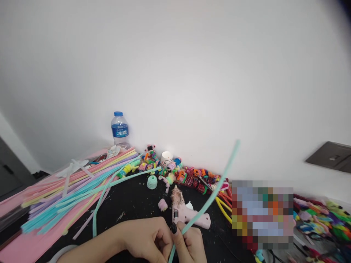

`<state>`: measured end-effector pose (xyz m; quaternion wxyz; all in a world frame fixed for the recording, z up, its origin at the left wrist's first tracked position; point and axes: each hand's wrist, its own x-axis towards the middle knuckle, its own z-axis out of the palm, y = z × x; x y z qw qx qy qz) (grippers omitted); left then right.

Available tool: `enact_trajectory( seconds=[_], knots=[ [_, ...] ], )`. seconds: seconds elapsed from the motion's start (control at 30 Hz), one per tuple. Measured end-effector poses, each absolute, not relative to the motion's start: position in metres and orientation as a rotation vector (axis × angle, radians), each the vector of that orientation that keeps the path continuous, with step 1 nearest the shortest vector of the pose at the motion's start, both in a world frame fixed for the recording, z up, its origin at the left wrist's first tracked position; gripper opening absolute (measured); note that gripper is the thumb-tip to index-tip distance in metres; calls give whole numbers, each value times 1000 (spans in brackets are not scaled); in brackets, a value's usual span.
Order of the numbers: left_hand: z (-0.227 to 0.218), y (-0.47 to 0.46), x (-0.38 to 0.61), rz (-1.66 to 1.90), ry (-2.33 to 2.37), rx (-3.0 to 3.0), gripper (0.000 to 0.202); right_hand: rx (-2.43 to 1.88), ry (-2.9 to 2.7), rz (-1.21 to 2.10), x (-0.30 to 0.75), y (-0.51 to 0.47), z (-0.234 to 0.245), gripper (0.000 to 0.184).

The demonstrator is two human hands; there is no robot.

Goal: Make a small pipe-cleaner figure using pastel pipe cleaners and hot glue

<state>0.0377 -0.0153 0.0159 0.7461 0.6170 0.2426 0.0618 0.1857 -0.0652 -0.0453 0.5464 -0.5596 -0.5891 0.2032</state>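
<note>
A mint-green pipe cleaner [213, 197] slants up to the right from between my two hands, its far tip in the air. My right hand [192, 244] pinches it near the lower end, the dark-nailed thumb pressing on it. Against the same lower end, my left hand [149, 235] is closed with fingers curled; the very end is hidden at the bottom of the view. Just beyond the hands lies a pink glue gun [201, 220], nozzle pointing away. A small pink fuzzy coil [162, 205] and a mint-green coiled piece [151, 182] rest on the black table.
Bundles of pastel pipe cleaners [90, 191] cover the left side. A water bottle [120, 131] stands by the wall. Finished colourful fuzzy figures [189, 177] and a paper cup [166, 158] line the back. More fuzzy pieces [315, 223] pile up at right, beside a blurred-out patch.
</note>
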Motion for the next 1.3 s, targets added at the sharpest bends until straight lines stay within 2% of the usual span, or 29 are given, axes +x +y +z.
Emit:
enact_trajectory(
  seconds=[0.07,0.17,0.3,0.4,0.87,1.3],
  knots=[
    [11,-15,40,135,553,1296,33,-1327,-1395,521,187,-64,-41,50],
    [5,-11,42,329,679,1372,27,-1320,-1328,641,192,-57,-33,50],
    [8,-4,39,661,806,1781,19,-1302,-1222,724,196,-53,-25,48],
    [16,-1,33,777,785,2129,17,-1271,-1208,793,194,-53,-23,46],
    [8,4,26,742,666,2983,33,-1304,-1375,746,196,-52,-32,39],
    [6,1,28,657,577,2846,23,-1275,-1412,762,195,-50,-32,35]
  ],
)
